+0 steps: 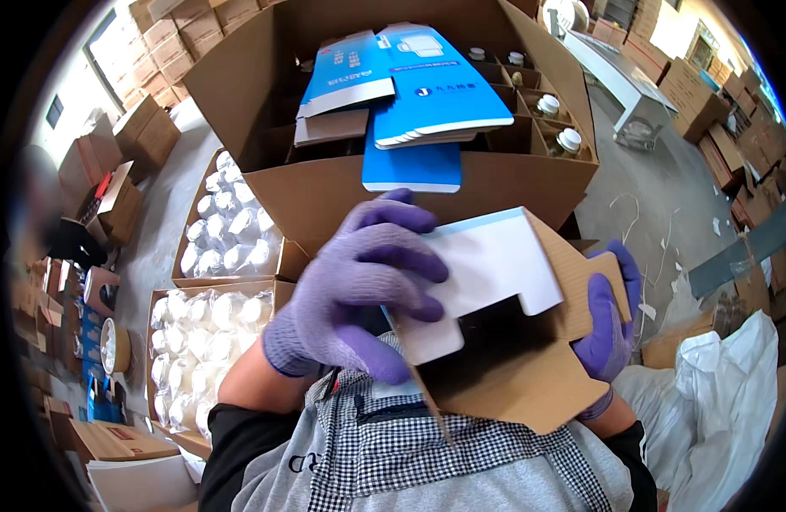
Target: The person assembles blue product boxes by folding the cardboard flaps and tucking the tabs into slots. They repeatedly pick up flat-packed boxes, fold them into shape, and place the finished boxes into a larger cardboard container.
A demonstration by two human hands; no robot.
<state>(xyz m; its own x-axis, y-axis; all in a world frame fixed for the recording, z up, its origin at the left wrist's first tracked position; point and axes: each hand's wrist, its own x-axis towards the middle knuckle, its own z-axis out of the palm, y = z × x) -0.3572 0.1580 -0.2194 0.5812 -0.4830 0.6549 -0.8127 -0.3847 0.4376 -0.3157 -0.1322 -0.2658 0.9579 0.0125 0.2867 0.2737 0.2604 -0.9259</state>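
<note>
A small folding carton stands opened up in front of my chest, its mouth toward me. Its flaps show a white outer face and brown corrugated inside; the interior is dark. My right hand, in a purple and grey glove, grips the carton's right side by a brown flap. On the left, my left hand, gloved alike, curls its fingers over the white flap, thumb lower down at the left edge. Just beyond, flat blue-and-white cartons lie stacked on a large divided cardboard box.
White-capped bottles stand in the large box's compartments. To the left, two open boxes hold plastic-wrapped white items. White plastic sheeting lies at right, and a metal table stands behind. Stacked cartons line the back.
</note>
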